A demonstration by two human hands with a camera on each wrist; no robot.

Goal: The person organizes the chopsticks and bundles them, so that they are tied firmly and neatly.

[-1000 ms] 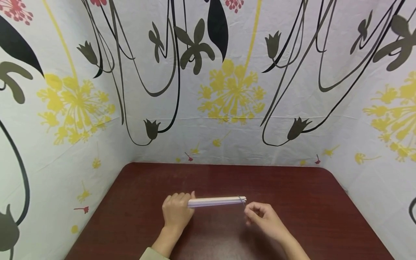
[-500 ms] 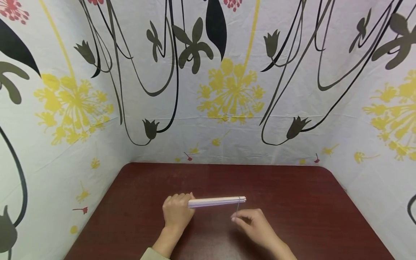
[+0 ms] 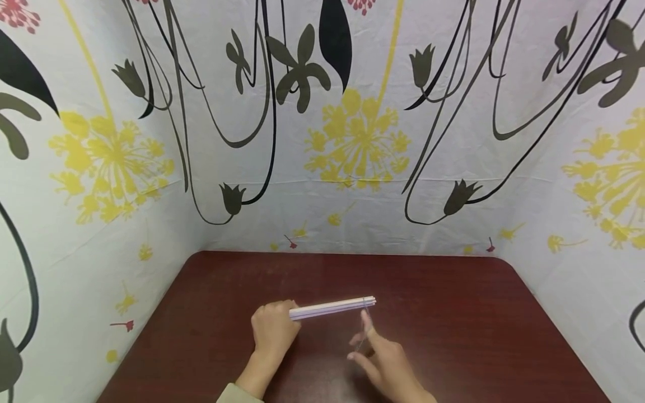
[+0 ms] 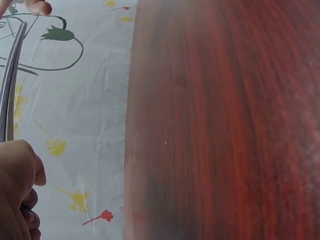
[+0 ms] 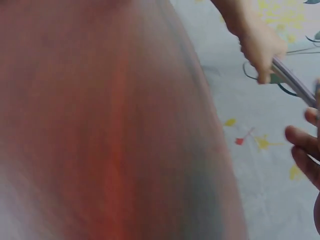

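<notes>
My left hand (image 3: 274, 330) grips one end of a bundle of slim white sticks (image 3: 330, 308), held above the table and tilted slightly up to the right. Close to the far end, a thin grey strand (image 3: 365, 303) goes round the bundle and runs down to my right hand (image 3: 385, 361). The right index fingertip is raised just under the sticks, with the thumb apart from it and the strand caught among the fingers. In the left wrist view the bundle (image 4: 10, 85) rises from my left fist. In the right wrist view the right fingers (image 5: 302, 142) are blurred and partly cut off.
A dark red-brown wooden table (image 3: 463, 313) with rounded far corners lies beneath both hands. White cloth (image 3: 353, 224) with a flower print stands around its back and sides.
My right hand has moved left and down from the bundle's end, drawing the strand out, then its index finger has risen to the sticks. The bundle's right end has tipped slightly up.
</notes>
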